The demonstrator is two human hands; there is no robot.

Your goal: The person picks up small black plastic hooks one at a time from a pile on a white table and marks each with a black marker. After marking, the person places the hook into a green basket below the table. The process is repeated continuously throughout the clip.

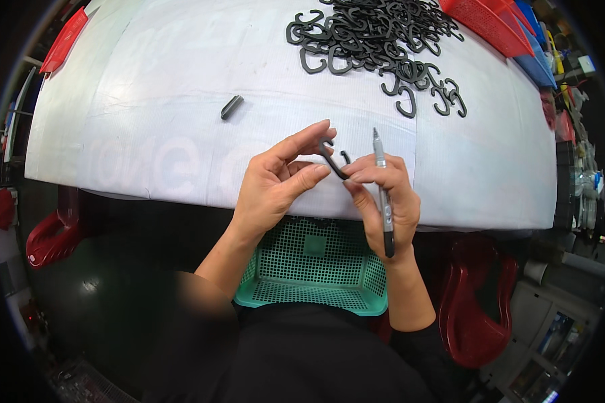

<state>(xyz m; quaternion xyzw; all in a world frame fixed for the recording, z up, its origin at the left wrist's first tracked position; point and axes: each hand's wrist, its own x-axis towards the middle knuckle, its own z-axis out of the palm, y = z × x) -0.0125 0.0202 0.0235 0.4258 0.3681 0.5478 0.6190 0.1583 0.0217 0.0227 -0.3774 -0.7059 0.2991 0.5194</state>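
To your left, a red tray (64,41) sits at the edge of the white table (148,80), and a dark red chair (45,250) stands on your side. To your right, you have a red basket (492,27) beside a blue bin (538,66), a second chair (475,336) and a grey cabinet (528,326).

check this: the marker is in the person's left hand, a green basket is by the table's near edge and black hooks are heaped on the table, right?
One slip: the marker is in the right hand, not the left hand, as the head view shows. The green basket and the heaped black hooks are as you said.
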